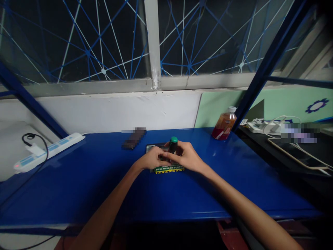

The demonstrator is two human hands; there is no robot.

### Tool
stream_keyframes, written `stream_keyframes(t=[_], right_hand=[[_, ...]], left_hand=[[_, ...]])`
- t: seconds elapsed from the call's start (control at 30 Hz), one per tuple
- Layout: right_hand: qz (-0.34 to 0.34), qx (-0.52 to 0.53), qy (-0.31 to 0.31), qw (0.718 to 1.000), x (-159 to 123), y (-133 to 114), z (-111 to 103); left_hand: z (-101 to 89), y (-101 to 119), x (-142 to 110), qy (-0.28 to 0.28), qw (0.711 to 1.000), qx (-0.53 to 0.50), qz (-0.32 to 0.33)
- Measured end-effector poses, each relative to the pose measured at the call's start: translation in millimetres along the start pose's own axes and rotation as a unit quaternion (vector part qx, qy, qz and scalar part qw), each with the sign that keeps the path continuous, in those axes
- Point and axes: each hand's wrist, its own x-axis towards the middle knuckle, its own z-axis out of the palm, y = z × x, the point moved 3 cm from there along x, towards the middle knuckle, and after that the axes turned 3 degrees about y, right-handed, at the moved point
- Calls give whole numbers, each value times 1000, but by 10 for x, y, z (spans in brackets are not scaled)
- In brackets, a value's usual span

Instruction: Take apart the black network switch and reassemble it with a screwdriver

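Note:
On the blue table [104,194], my two hands meet over a small flat case [150,148] with a dark and clear top. A green printed strip with a yellow-and-black edge [169,169] shows below my fingers, along the near side. Between the hands stands a black handle with a round green cap [173,140], upright. My right hand [189,157] is closed around it, thumb pointing left. My left hand [154,159] is closed beside it with the fingertips against the right hand's thumb; what its fingers pinch is hidden.
A dark, blurred-out object [134,139] lies behind and left of the hands. A bottle of red-orange drink [225,124] stands at the back right. A white power strip [50,152] with a black cable lies on the left. A phone [299,152] and cables rest on a black surface at the right.

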Motion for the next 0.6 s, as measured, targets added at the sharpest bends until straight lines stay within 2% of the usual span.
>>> stream_keyframes(t=[0.17,0.37,0.6], right_hand=[[-1,1,3,1000,-1,15,3],[2,21,3,1000,-1,39,22],[8,13,0,1000,1,23,12]], left_hand=[[-6,-14,5,15,1000,10,-13],[-19,15,-6,-4,999,48,-17],[-19,1,-8,5,999,34,-4]])
